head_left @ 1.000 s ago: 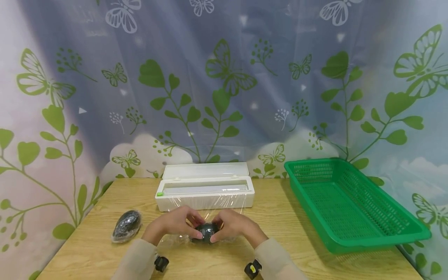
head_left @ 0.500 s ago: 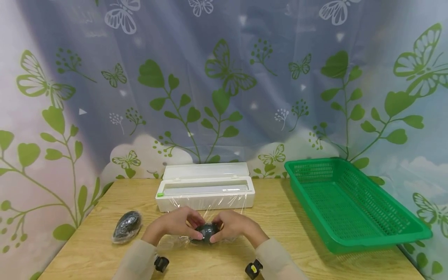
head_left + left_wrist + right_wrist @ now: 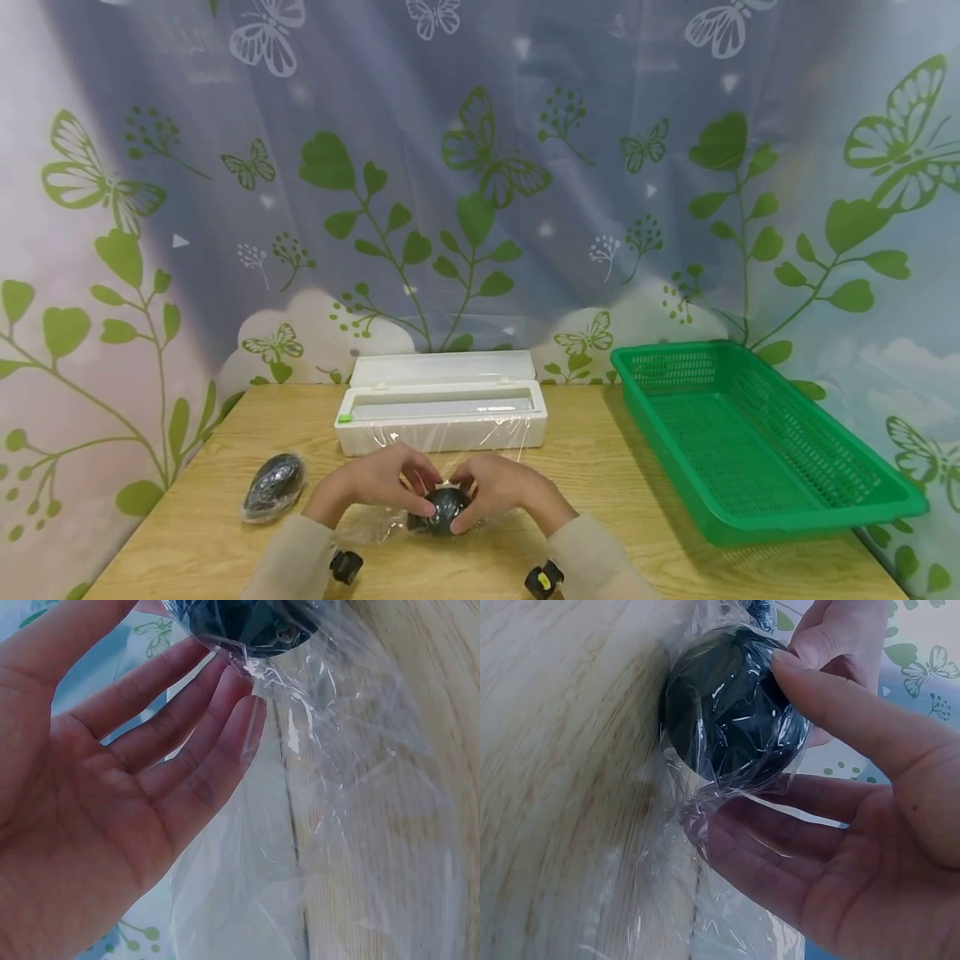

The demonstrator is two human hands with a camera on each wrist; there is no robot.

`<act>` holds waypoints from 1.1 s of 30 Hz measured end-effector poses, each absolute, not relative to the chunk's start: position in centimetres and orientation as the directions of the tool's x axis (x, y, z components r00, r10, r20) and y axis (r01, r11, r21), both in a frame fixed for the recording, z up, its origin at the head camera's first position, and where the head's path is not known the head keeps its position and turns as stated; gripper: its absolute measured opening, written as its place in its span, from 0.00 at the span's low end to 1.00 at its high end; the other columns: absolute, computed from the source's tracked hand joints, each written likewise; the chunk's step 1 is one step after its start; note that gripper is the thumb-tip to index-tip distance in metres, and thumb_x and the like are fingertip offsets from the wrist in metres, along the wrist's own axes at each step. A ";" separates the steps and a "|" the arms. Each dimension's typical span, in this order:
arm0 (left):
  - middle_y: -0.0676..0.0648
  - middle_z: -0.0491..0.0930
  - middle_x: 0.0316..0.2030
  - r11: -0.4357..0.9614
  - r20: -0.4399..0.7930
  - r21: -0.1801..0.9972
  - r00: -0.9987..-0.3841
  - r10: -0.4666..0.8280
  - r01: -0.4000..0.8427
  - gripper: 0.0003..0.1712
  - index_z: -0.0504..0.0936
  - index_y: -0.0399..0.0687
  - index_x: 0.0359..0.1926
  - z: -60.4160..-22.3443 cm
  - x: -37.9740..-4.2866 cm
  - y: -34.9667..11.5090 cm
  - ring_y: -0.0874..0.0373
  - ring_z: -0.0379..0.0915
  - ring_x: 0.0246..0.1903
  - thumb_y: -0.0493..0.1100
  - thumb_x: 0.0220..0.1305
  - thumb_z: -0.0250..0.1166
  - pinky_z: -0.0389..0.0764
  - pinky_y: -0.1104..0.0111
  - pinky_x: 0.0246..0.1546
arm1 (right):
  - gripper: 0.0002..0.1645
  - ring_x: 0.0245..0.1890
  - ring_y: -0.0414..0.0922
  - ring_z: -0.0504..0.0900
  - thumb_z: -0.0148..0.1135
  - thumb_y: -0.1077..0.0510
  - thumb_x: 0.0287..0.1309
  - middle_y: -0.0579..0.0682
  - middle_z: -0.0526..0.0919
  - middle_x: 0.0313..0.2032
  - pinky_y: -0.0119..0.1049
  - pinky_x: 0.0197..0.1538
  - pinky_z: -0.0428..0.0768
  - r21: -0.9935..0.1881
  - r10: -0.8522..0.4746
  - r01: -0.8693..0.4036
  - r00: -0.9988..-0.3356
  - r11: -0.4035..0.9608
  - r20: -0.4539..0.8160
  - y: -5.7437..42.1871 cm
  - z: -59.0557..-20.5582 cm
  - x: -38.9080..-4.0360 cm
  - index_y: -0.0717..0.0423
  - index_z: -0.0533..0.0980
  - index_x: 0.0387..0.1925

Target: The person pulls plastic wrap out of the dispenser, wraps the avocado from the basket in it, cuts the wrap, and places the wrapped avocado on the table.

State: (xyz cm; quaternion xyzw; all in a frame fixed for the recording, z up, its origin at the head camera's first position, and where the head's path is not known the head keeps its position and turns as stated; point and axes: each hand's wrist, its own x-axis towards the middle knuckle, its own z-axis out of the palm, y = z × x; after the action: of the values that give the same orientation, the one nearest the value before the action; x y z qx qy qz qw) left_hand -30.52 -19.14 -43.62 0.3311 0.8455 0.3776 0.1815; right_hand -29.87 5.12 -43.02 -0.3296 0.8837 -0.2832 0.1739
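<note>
A dark green, avocado-like fruit [image 3: 448, 510] lies on the table between the two hands, covered in clear cling film [image 3: 337, 750]. My left hand [image 3: 386, 481] holds it from the left with thumb and fingers. From the right, my right hand [image 3: 497, 486] grips it, thumb on the near face and fingers behind. In the right wrist view, film bunches beside the fruit [image 3: 731, 712] at the fingertips. The film stretches back to a white cling film dispenser [image 3: 442, 435] with its lid raised. Farther left lies a second dark fruit [image 3: 274, 485], wrapped in film.
A green perforated basket [image 3: 813, 523] stands at the right of the wooden table [image 3: 600, 467]. The dispenser sits at the back, near the patterned curtain [image 3: 480, 250]. A small bright green piece [image 3: 345, 417] is at the dispenser's left end.
The fruit has turned slightly toward me between the hands, and more of its rounded near side shows. Both hands have shifted only a little. Dispenser, basket and second fruit stay put.
</note>
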 end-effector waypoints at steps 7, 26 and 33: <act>0.42 0.88 0.47 0.498 -0.078 0.768 -0.713 0.697 0.403 0.22 0.86 0.38 0.53 -43.5 -30.5 -19.1 0.56 0.85 0.41 0.43 0.60 0.77 0.85 0.71 0.42 | 0.38 0.41 0.41 0.87 0.82 0.53 0.47 0.52 0.89 0.46 0.28 0.46 0.82 -0.611 -0.689 -0.483 -0.710 0.627 -0.145 5.3 -42.6 -29.9 0.64 0.80 0.59; 0.41 0.87 0.48 0.514 -0.107 0.768 -0.714 0.692 0.383 0.24 0.86 0.39 0.54 -43.1 -30.2 -18.9 0.57 0.84 0.42 0.43 0.59 0.78 0.86 0.70 0.42 | 0.39 0.42 0.46 0.90 0.82 0.51 0.48 0.57 0.89 0.50 0.27 0.45 0.83 -0.591 -0.720 -0.523 -0.678 0.614 -0.148 5.4 -42.0 -29.7 0.63 0.79 0.61; 0.41 0.87 0.48 0.504 -0.096 0.772 -0.711 0.697 0.389 0.23 0.86 0.39 0.54 -43.1 -30.2 -19.1 0.58 0.85 0.42 0.44 0.60 0.77 0.86 0.69 0.43 | 0.40 0.44 0.46 0.89 0.81 0.50 0.50 0.56 0.88 0.52 0.27 0.46 0.83 -0.593 -0.720 -0.516 -0.674 0.618 -0.165 5.4 -41.9 -29.4 0.61 0.78 0.63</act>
State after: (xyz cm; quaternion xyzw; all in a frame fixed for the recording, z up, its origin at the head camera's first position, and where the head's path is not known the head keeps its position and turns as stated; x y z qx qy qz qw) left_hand -30.21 -19.12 -43.08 0.3218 0.8431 0.3804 0.2024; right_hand -29.44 5.37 -41.87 -0.3523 0.8776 -0.2583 0.1975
